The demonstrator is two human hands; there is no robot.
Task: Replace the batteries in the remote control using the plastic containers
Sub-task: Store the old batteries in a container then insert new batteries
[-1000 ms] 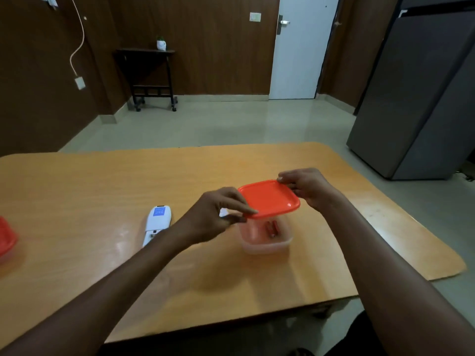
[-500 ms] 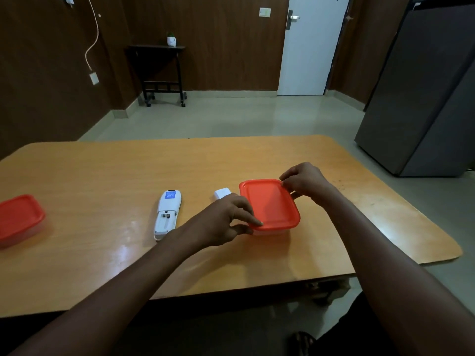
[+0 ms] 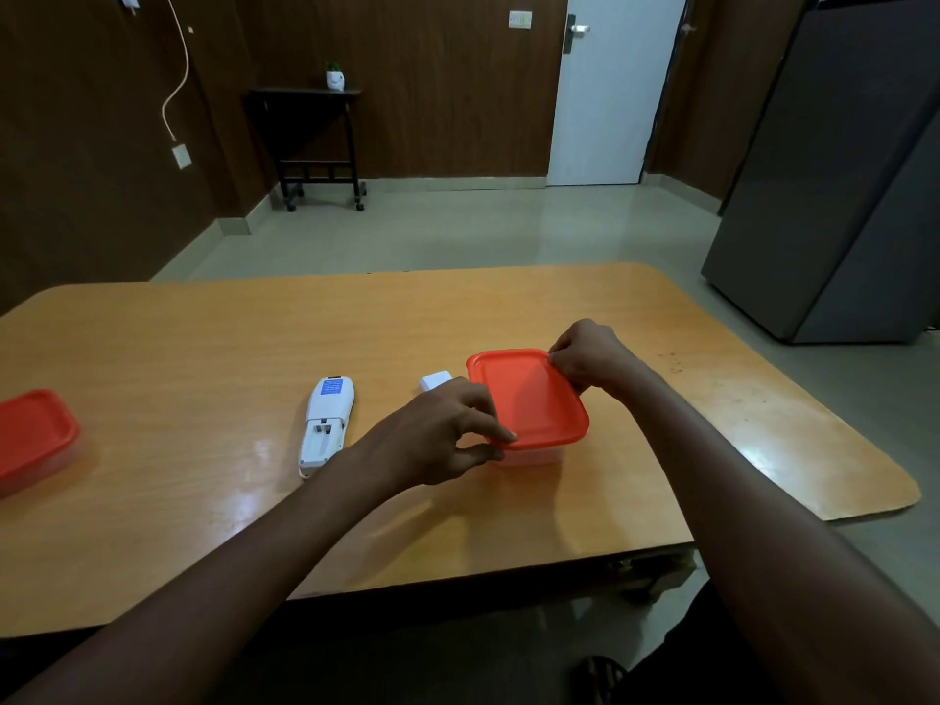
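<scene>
Wooden table [image 3: 203, 348] in a brown-panelled room carries the job about midway: remote [image 3: 328, 424] lies back-up with its battery bay open, its cover [image 3: 436, 381] loose beside it. Both hands, left [image 3: 432, 440] and right [image 3: 592, 356], pinch opposite corners of the orange lid [image 3: 529, 399] on the near container [image 3: 529, 456]. Second lidded container [image 3: 30, 440] sits far left; loading batteries and recapping remain.

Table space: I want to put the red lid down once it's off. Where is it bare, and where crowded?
Bare: the wide stretch between the second red container and the remote, the whole far strip of the table, and the right end. Crowded: around the red lid, with both hands and the white battery cover.
</scene>
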